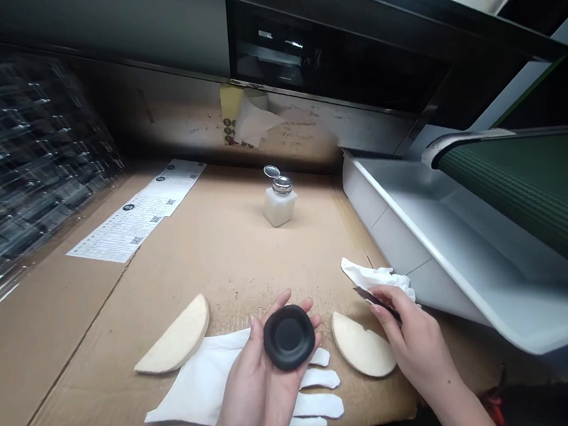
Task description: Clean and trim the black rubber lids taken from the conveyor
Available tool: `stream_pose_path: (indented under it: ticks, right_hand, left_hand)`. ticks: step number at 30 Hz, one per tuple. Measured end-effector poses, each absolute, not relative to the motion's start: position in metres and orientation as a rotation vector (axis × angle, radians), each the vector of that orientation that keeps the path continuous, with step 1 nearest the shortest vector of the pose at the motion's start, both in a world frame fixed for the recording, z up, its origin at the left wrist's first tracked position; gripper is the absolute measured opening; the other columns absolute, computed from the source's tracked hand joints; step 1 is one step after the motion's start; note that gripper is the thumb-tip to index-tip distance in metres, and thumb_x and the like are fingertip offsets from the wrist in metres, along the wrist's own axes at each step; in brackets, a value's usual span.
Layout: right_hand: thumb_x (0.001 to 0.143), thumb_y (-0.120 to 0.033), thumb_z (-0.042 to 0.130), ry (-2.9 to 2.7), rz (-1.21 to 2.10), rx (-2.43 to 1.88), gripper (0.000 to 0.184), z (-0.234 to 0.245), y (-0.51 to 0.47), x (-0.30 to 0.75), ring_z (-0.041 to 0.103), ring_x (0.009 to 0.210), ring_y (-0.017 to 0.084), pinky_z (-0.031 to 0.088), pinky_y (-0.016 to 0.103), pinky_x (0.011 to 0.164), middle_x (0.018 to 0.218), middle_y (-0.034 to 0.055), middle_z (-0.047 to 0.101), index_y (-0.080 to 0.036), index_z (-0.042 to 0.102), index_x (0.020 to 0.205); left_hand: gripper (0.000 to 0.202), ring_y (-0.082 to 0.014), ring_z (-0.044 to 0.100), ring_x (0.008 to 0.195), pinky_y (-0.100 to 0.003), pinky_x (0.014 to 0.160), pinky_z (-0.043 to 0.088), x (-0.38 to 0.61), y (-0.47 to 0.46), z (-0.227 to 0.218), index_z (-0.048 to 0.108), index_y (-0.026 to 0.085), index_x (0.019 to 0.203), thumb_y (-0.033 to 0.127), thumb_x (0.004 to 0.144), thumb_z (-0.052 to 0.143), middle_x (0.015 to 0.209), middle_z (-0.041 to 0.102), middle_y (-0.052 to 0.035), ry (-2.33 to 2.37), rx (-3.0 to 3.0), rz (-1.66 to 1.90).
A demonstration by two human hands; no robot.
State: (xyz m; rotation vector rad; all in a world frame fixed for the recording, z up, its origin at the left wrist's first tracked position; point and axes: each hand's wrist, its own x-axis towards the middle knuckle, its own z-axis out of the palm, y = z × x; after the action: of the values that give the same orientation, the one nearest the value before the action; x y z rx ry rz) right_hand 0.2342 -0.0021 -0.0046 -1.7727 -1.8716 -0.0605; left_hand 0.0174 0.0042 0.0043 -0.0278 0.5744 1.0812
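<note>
In the head view, at lower centre, the left hand (260,383) cups a black round pad (288,337) on its palm, fingers curled up around the rim, while the right hand (410,325) pinches a dark thin strip (377,301) together with a crumpled white cloth (370,275). A white glove (200,382) lies flat and unworn under the left hand, between a cream half-disc (175,337) and a second cream half-disc (362,346), on the cardboard-covered tabletop (228,258). Farther up, a white dispenser bottle (279,207) stands with its lid flipped open.
</note>
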Motion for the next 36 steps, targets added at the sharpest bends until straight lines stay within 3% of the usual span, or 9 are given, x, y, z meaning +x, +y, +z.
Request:
stream_pose_path:
  ticks: [4,10,15,19,22,27,32,36]
  right_hand:
    - [0.09,-0.025,0.043,-1.86,-0.077,-1.588,0.014,0.012,-0.006,0.208,0.062,0.078,0.014,0.048,0.023,0.066,0.088,0.0011,0.064,-0.022,0.052,0.101]
    - [0.089,-0.02,0.046,-1.948,0.132,-1.427,0.018,0.022,-0.015,0.16,0.058,0.086,0.013,0.047,0.021,0.074,0.095,0.003,0.059,-0.022,0.054,0.105]
    - [0.09,-0.023,0.044,-1.924,0.12,-1.553,0.019,0.01,-0.006,0.164,0.057,0.093,0.015,0.046,0.026,0.079,0.104,0.0034,0.058,-0.024,0.055,0.105]
    - [0.089,-0.025,0.045,-1.923,0.052,-1.773,0.018,-0.002,0.0,0.191,0.056,0.093,0.018,0.045,0.03,0.076,0.102,0.0013,0.059,-0.026,0.056,0.103]
    - [0.089,-0.027,0.046,-1.984,0.003,-1.866,0.014,-0.004,0.004,0.207,0.055,0.091,0.019,0.044,0.031,0.073,0.098,0.0016,0.06,-0.025,0.058,0.096]
    - [0.087,-0.024,0.047,-2.025,-0.227,-1.886,0.017,0.006,0.032,0.226,0.052,0.096,0.02,0.039,0.032,0.081,0.102,0.0055,0.061,-0.021,0.06,0.098]
    - [0.084,-0.022,0.051,-2.086,-0.172,-1.973,0.016,0.007,0.068,0.238,0.054,0.079,0.015,0.034,0.024,0.061,0.079,-0.0001,0.061,-0.024,0.063,0.074]
    - [0.087,-0.024,0.045,-2.022,-0.119,-1.969,0.017,0.01,0.077,0.237,0.055,0.073,0.012,0.033,0.023,0.058,0.079,-0.0009,0.06,-0.023,0.061,0.081]
  left_hand:
    - [0.036,-0.0328,0.055,0.111,-0.045,0.098,0.04,0.017,0.005,0.003,0.048,0.009,0.119,0.028,0.089,0.042,0.113,0.062,-0.0245,0.537,-0.02,1.113]
    - [0.025,-0.0287,0.057,0.108,-0.045,0.094,0.042,0.017,0.006,0.004,0.059,0.015,0.097,0.032,0.089,0.042,0.105,0.066,-0.018,0.507,-0.135,1.127]
    - [0.03,-0.0277,0.056,0.109,-0.047,0.097,0.039,0.016,0.004,0.003,0.059,0.018,0.102,0.039,0.088,0.043,0.108,0.065,-0.0153,0.463,-0.138,1.117]
    - [0.04,-0.0315,0.054,0.112,-0.048,0.099,0.036,0.015,0.002,0.002,0.059,0.015,0.108,0.045,0.085,0.045,0.11,0.064,-0.0172,0.459,-0.102,1.093]
    - [0.04,-0.0321,0.051,0.115,-0.048,0.101,0.035,0.015,0.003,0.003,0.059,0.01,0.111,0.039,0.086,0.045,0.113,0.063,-0.02,0.453,-0.115,1.077]
    - [0.041,-0.0314,0.049,0.118,-0.049,0.101,0.035,0.016,0.004,0.005,0.053,0.008,0.121,0.027,0.085,0.046,0.12,0.06,-0.0209,0.456,-0.111,1.042]
    - [0.043,-0.0297,0.049,0.118,-0.046,0.096,0.04,0.015,0.003,0.005,0.048,0.015,0.126,0.028,0.085,0.048,0.123,0.058,-0.0198,0.527,-0.069,1.028]
    - [0.04,-0.0284,0.058,0.105,-0.043,0.085,0.046,0.015,0.003,0.006,0.051,0.015,0.121,0.034,0.086,0.047,0.115,0.062,-0.021,0.557,-0.023,1.03]
